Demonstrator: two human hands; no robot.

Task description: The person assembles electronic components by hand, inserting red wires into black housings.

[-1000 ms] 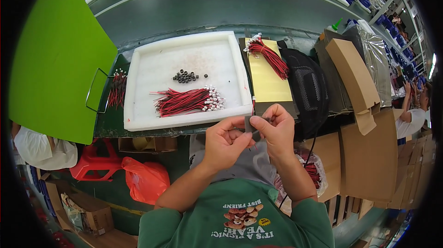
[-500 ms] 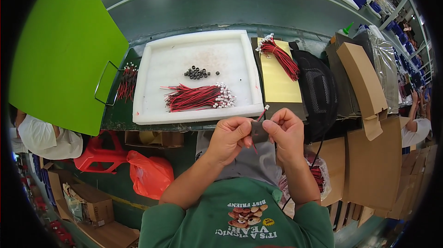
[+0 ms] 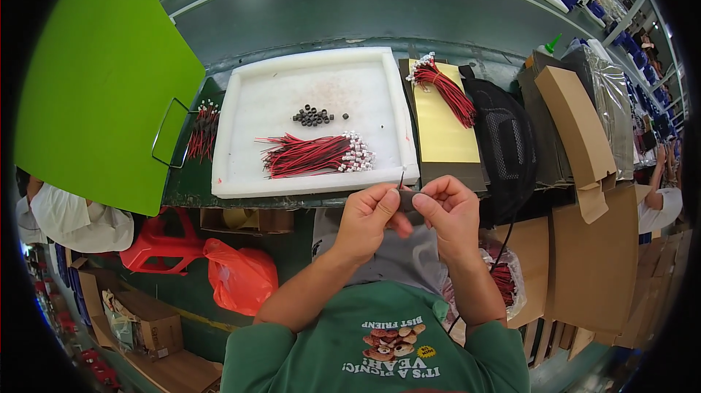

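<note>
My left hand (image 3: 371,219) and my right hand (image 3: 450,212) meet in front of the near edge of the white foam tray (image 3: 314,186). Both are closed, thumbs and forefingers pinching a small dark grey flat piece (image 3: 407,201) from either side. From its top, beside the left fingertips, sticks a thin wire with a small pale connector (image 3: 403,169); its lower part is hidden by the fingers. On the tray lie a pile of red-and-black connector wires (image 3: 310,156) with white plugs and a cluster of short black rings (image 3: 312,117).
Right of the tray, a tied wire bundle (image 3: 449,95) lies on yellow paper (image 3: 445,143) beside a black mesh bag (image 3: 504,145). More wires (image 3: 204,134) lie at left, next to a green panel (image 3: 102,86). Cardboard boxes (image 3: 577,130) stand at right; a red stool (image 3: 164,245) is below left.
The grey piece now looks narrower and more folded between my fingers. The wire stands more upright, and its red lower end no longer shows. My hands stay in nearly the same place.
</note>
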